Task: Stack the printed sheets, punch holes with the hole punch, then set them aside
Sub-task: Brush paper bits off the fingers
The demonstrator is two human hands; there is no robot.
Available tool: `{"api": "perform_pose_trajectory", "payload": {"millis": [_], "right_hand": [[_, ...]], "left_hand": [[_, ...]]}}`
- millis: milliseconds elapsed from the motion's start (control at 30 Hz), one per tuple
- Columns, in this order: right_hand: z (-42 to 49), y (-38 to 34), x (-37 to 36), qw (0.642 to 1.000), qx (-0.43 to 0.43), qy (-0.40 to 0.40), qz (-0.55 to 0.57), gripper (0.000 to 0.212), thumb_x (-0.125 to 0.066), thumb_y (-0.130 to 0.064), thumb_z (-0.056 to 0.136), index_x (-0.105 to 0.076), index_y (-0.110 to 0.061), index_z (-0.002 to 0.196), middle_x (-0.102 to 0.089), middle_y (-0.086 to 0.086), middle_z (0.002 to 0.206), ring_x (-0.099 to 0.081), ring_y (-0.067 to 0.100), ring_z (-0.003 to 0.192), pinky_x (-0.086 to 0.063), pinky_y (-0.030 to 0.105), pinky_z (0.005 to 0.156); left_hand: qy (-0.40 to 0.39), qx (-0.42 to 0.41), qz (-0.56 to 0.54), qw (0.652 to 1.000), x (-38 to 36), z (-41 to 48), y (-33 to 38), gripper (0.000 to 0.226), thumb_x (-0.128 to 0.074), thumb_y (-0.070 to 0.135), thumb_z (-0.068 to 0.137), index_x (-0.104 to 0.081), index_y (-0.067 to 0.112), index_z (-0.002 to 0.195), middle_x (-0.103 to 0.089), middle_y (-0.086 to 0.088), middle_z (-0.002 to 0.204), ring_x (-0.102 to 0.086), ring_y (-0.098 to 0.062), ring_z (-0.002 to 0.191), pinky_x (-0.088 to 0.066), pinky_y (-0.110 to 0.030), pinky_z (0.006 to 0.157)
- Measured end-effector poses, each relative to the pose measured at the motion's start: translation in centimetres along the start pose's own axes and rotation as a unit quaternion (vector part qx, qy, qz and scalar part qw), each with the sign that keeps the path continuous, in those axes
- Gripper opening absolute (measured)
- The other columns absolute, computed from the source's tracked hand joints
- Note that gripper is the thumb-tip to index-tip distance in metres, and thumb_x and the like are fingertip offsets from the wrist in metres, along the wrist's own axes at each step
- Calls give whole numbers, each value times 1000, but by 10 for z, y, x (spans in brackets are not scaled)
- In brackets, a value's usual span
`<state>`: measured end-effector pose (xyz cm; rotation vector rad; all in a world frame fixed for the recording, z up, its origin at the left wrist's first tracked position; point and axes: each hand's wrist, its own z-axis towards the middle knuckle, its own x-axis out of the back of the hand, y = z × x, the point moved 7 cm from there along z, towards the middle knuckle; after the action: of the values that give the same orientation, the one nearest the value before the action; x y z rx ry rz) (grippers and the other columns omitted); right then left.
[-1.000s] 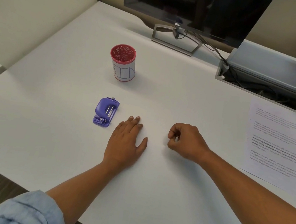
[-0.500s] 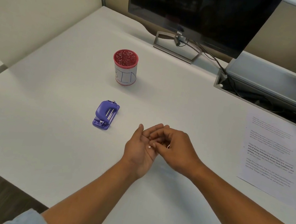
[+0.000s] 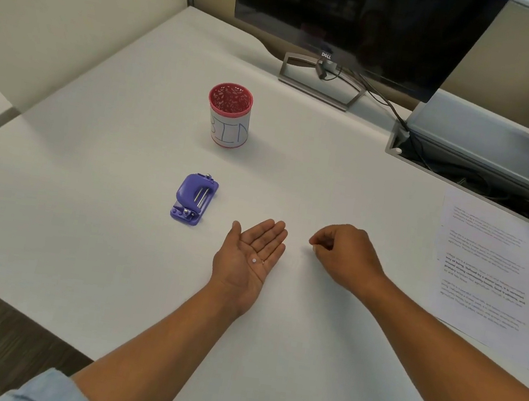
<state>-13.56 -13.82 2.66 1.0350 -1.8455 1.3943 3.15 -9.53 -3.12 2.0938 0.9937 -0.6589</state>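
Observation:
The purple hole punch (image 3: 193, 199) lies on the white desk (image 3: 101, 229), to the left of my hands. My left hand (image 3: 241, 266) rests palm up with fingers flat, and a small white paper dot (image 3: 254, 260) sits in the palm. A short gap to its right, my right hand (image 3: 346, 255) is palm down with thumb and forefinger pinched together at the desk surface; whether they pinch anything is too small to tell. The printed sheets (image 3: 482, 272) lie flat at the right edge of the desk, apart from both hands.
A red cup labelled BIN (image 3: 228, 116) stands behind the hole punch. A dark monitor (image 3: 364, 21) on a stand is at the back. A cable tray (image 3: 445, 170) with wires runs along the back right. Partition walls close the left side.
My left hand turned palm up from flat on the desk. My right hand came over the palm, left a paper dot there, then moved back right to the desk surface.

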Motion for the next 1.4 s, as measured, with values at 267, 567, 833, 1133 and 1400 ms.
{"api": "perform_pose_trajectory", "payload": {"millis": [267,567,833,1133,1400], "right_hand": [[-6,-6,-19,990,35,-16,-136,18,-59,-27,88,-74,-20,93,-74,0,93,-66,23,87,-56,34,78],[-3,-28,-33,941,90,-17,-325,15,-50,-9,86,-58,-13,74,-55,2,70,-50,25,62,-37,29,54],[-1,-27,-31,975,37,-36,-215,17,-53,-16,77,-44,-13,64,-50,2,65,-52,23,63,-37,30,50],[-35,-40,-60,886,-138,-164,412,13,-61,9,81,-68,9,92,-73,21,92,-73,22,81,-60,30,75],[-36,-50,-66,797,-184,-184,545,35,-47,17,89,-65,3,117,-72,16,111,-73,23,97,-56,37,92]], "left_hand": [[18,1,7,1000,10,-4,-3,61,-25,46,105,-61,-1,120,-70,-17,117,-63,-28,116,-50,-37,94],[18,1,7,1000,12,-7,-4,57,-25,42,105,-62,0,118,-72,-17,115,-63,-29,116,-50,-38,95],[18,-8,24,1000,11,-9,0,58,-25,42,105,-63,0,118,-71,-17,116,-64,-28,114,-50,-37,94],[-40,-95,127,987,-20,-22,19,53,-23,38,106,-63,6,118,-71,-16,119,-64,-25,118,-45,-36,105],[-165,-164,297,926,-49,-34,27,56,-24,49,90,-38,37,144,-62,8,136,-49,-4,133,-32,-28,105]]}}
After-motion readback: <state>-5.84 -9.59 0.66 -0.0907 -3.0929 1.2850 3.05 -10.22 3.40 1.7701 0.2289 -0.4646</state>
